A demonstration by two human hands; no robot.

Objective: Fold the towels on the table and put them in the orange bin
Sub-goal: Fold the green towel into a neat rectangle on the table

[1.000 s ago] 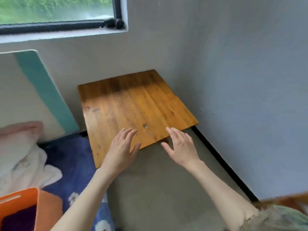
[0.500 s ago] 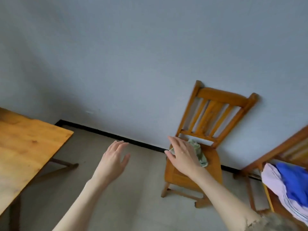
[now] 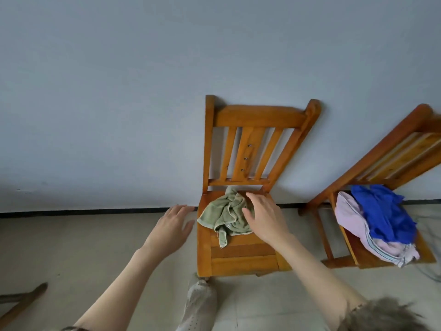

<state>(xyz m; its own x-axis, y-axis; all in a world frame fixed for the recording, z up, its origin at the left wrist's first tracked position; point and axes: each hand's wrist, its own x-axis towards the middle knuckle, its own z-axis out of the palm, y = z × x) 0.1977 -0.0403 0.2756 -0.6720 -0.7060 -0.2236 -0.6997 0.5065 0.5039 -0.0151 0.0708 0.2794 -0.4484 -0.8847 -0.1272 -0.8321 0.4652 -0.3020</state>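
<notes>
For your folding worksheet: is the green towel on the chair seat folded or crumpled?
Crumpled. The green towel lies bunched in uneven ridges on the chair seat, one corner trailing forward, no flat layers.

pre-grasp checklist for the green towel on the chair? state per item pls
1. Green towel in view on the near chair seat: ok.
2. Right hand over the towel, open: ok.
3. Left hand empty, left of the seat: ok.
4. Towel gripped: not ok, no fingers closed on it.
5. Towel folded: not ok, crumpled.
6. Orange bin and table top in view: not ok, out of frame.
</notes>
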